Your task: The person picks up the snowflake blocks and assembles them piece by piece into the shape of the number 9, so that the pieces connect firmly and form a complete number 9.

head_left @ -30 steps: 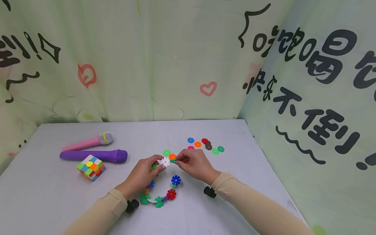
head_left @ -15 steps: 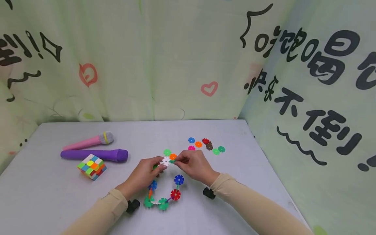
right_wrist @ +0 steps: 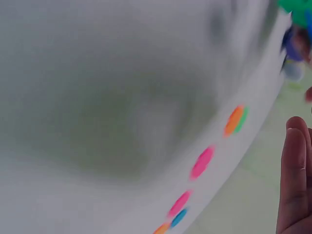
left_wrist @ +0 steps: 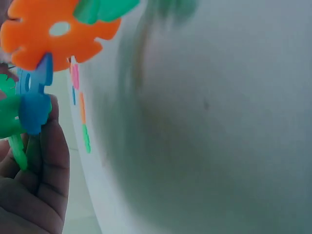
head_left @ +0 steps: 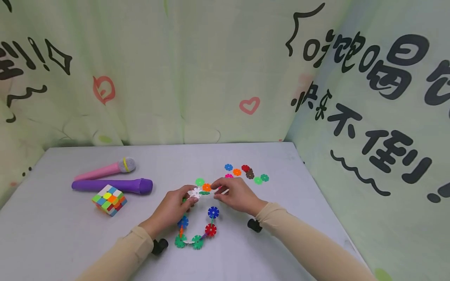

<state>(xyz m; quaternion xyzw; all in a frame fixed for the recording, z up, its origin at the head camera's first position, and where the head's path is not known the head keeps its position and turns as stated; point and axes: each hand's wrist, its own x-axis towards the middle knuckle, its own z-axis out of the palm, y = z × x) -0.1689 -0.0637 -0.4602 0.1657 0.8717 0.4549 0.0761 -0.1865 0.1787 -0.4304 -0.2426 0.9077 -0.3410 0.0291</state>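
My left hand [head_left: 171, 207] pinches a white snowflake disc [head_left: 195, 192] at the upper end of a chain of slotted plastic discs. A green disc [head_left: 204, 193] is joined edge-on to its right side. From the left hand the chain hangs in a curve, through green discs [head_left: 197, 242] and a red disc [head_left: 211, 230], to a dark blue disc [head_left: 213, 212]. In the left wrist view, an orange disc [left_wrist: 29, 36] and a blue disc [left_wrist: 34, 113] of the chain show by the fingers. My right hand [head_left: 240, 197] is just right of the green disc, its fingers parted and holding nothing.
Loose discs lie beyond the hands, among them an orange disc [head_left: 206, 187], a light green disc [head_left: 199, 182] and a brown disc [head_left: 250, 174]. At left are a pink microphone [head_left: 102, 171], a purple microphone [head_left: 116, 185] and a puzzle cube [head_left: 109, 200]. A curtain [head_left: 197, 70] hangs behind the table.
My right hand has let go of the green disc and drawn slightly right, its thumb and fingers parting. The hanging chain has swung a little to the right; the left hand keeps its pinch.
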